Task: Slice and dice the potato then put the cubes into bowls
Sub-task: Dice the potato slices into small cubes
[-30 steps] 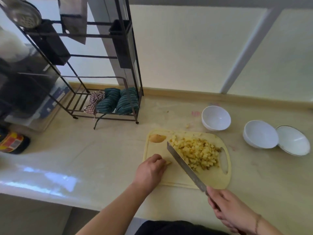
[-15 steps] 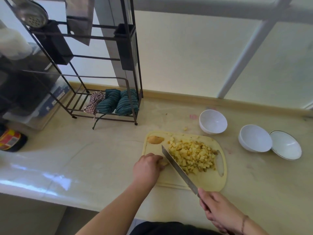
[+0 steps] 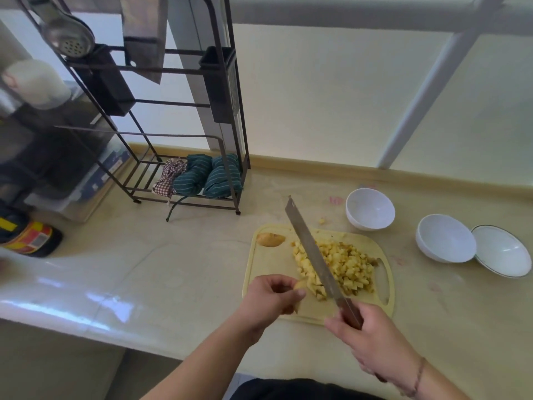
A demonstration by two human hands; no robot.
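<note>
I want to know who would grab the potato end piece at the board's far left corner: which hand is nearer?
Left. The left hand sits directly below the potato end piece; the right hand is farther right.

— Sleeves? — None seen; both forearms are bare to the near edge of the frame.
— Wrist wear? — A thin dark cord bracelet (image 3: 418, 375) circles the right wrist.
— Clothing? — A dark garment (image 3: 288, 388) shows at the near edge, between the arms.

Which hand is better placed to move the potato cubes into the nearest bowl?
Probably the right hand: it holds the knife over the cubes, on the side of the nearest bowl. The left hand pinches a potato piece.
</note>
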